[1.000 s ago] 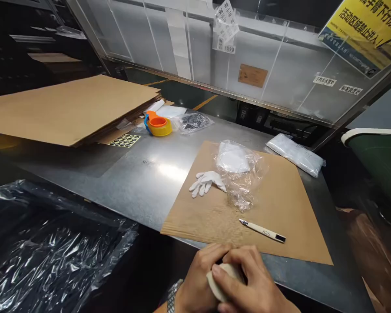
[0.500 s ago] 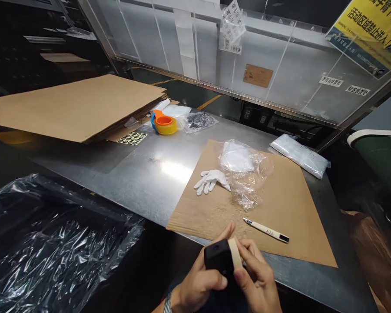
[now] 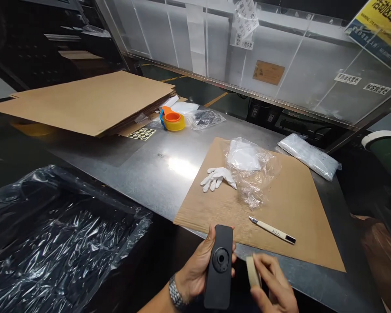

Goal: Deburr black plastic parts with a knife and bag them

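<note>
My left hand (image 3: 195, 271) grips a flat black device (image 3: 219, 265) with a round disc on its face, held upright just below the table's front edge. A watch shows on that wrist. My right hand (image 3: 275, 289) pinches a small beige block (image 3: 252, 271) beside the device, a little apart from it. Just beyond them a cardboard sheet (image 3: 289, 208) lies on the metal table (image 3: 143, 169), with a cream craft knife (image 3: 273, 231), a white glove (image 3: 217, 178) and a crumpled clear plastic bag (image 3: 250, 169) on it.
A bin lined with black plastic (image 3: 58, 243) stands at the lower left. A stack of flat cardboard (image 3: 84, 102) fills the table's far left, with an orange-and-yellow tape dispenser (image 3: 172, 120) and a sticker sheet (image 3: 141, 133) beside it. A sealed white bag (image 3: 309, 150) lies at the right.
My hands were clasped together around the device and block. They have come apart: the left now holds the black device upright, the right has drawn the beige block off to the side.
</note>
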{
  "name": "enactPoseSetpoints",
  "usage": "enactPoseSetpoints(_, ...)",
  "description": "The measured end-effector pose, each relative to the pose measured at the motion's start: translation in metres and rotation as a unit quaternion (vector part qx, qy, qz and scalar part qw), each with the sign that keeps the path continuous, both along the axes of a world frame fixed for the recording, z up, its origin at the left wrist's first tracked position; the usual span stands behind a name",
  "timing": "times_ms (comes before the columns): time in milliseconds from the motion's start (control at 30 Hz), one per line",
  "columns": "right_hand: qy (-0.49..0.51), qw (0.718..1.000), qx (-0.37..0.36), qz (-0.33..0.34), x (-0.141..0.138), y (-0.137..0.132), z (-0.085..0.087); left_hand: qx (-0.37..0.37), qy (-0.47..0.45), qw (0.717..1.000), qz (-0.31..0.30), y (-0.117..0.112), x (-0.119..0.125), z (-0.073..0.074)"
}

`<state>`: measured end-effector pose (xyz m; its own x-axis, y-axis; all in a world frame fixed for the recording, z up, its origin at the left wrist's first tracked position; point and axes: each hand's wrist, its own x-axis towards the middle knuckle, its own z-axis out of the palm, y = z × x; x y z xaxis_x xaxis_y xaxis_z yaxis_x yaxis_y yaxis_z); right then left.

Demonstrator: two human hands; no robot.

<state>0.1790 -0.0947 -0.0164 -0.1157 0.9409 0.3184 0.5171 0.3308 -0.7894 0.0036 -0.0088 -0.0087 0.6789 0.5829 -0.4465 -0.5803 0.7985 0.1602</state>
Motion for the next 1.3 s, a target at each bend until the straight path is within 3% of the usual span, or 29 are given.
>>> enactPoseSetpoints(100, -0.078, 0.995, 0.048, 0.049, -0.012, 0.02, 0.025, 0.012, 0.026, 1.0, 0.006, -0.013, 0.012, 0.001)
enactPoseSetpoints(167, -0.125, 0.99, 0.048, 0.051, -0.021, 0.031, 0.033, 0.008, 0.072, 0.997, -0.011, -0.02, 0.015, -0.001)
enactPoseSetpoints(267, -0.149, 0.988, 0.028, 0.037, -0.03, 0.037, 0.034, -0.008, 0.121, 0.991, -0.062, -0.026, 0.013, -0.006)
enactPoseSetpoints(400, -0.13, 0.985, 0.024, 0.112, -0.031, 0.034, 0.029, 0.014, 0.09, 0.996, -0.013, -0.025, 0.009, -0.011)
enactPoseSetpoints(500, -0.133, 0.989, 0.03, 0.065, -0.027, 0.034, 0.028, -0.008, 0.1, 0.989, -0.109, -0.025, 0.01, -0.009)
enactPoseSetpoints(567, -0.134, 0.989, 0.034, 0.056, -0.025, 0.033, 0.029, -0.019, 0.079, 0.987, -0.136, -0.025, 0.011, -0.006)
enactPoseSetpoints(667, -0.136, 0.983, 0.026, 0.117, -0.021, 0.03, 0.032, -0.04, 0.007, 0.995, -0.095, -0.026, 0.012, -0.007)
enactPoseSetpoints(833, -0.164, 0.975, 0.014, 0.149, -0.005, 0.028, 0.038, -0.079, 0.041, 0.972, -0.219, -0.032, 0.012, -0.026)
enactPoseSetpoints(967, -0.19, 0.957, -0.028, 0.218, 0.005, 0.026, 0.048, -0.092, 0.063, 0.964, -0.239, -0.035, 0.013, -0.032)
enactPoseSetpoints(1233, -0.212, 0.942, -0.035, 0.258, 0.003, 0.026, 0.057, -0.074, 0.07, 0.945, -0.312, -0.041, 0.012, -0.036)
enactPoseSetpoints(1300, -0.213, 0.938, -0.044, 0.27, 0.008, 0.028, 0.059, -0.063, 0.043, 0.953, -0.293, -0.04, 0.009, -0.036)
